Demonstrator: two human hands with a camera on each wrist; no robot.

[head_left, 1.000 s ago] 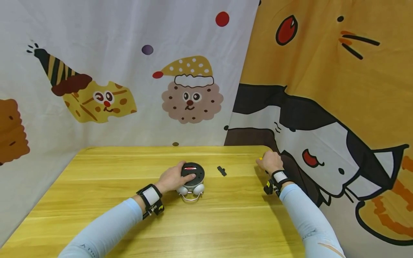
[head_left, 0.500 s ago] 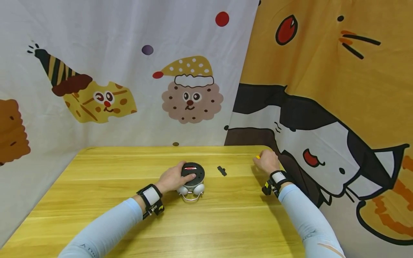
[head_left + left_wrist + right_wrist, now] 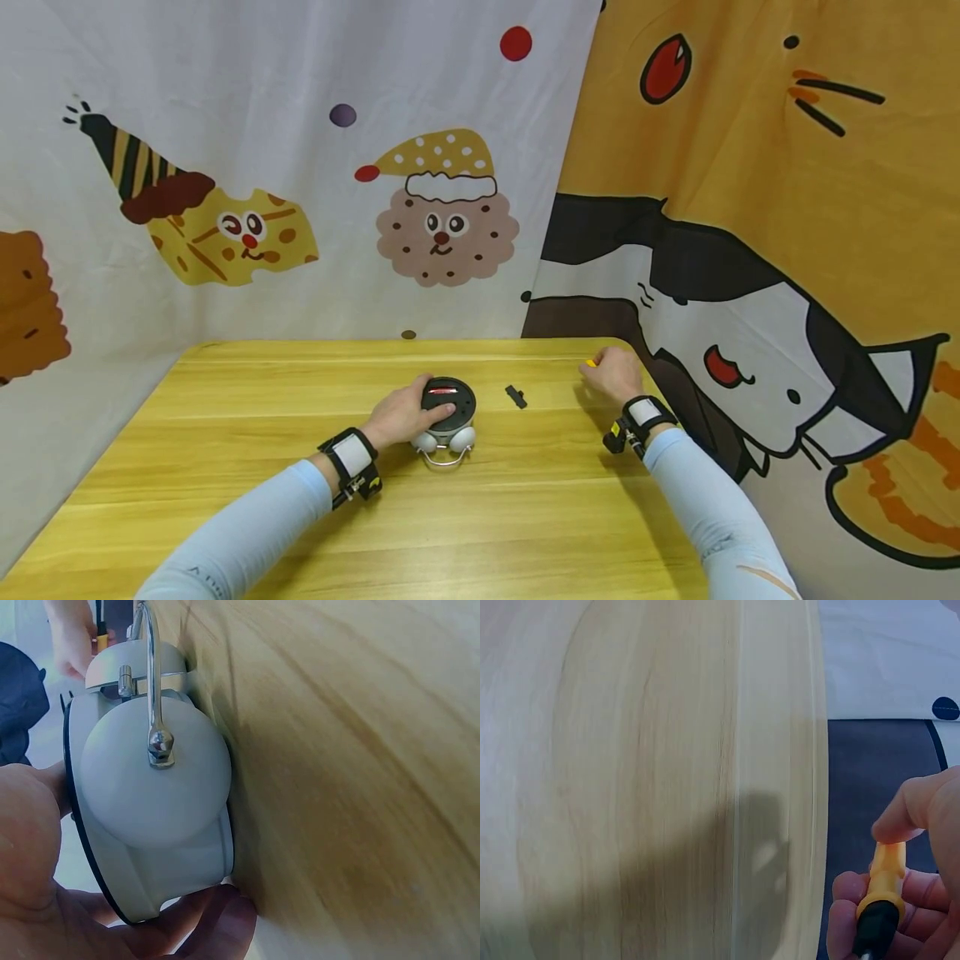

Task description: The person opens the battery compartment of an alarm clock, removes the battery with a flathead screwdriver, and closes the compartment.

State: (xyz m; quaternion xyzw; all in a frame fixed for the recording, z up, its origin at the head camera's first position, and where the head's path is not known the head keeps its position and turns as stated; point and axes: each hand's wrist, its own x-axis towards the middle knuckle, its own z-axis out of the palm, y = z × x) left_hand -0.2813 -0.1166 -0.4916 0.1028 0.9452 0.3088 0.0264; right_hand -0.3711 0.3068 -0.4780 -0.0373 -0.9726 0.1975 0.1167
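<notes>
A white twin-bell alarm clock (image 3: 461, 398) lies face down on the table, its black back upward. A red battery (image 3: 442, 391) shows in the slot of that back. My left hand (image 3: 397, 414) grips the clock, thumb across the back and fingers under the side, as the left wrist view shows at the white bell (image 3: 154, 780). Over the table's right end, my right hand (image 3: 617, 377) holds a screwdriver (image 3: 886, 881) with a yellow and black handle. Only the start of its metal shaft shows, at the bottom of the right wrist view.
A small black battery cover (image 3: 516, 397) lies on the wooden table (image 3: 480, 525), right of the clock. Behind the table and along its right side hangs a printed cloth (image 3: 450, 67) with cartoon figures.
My right hand has moved a little to the left with the screwdriver. The left hand and the clock have stayed in place.
</notes>
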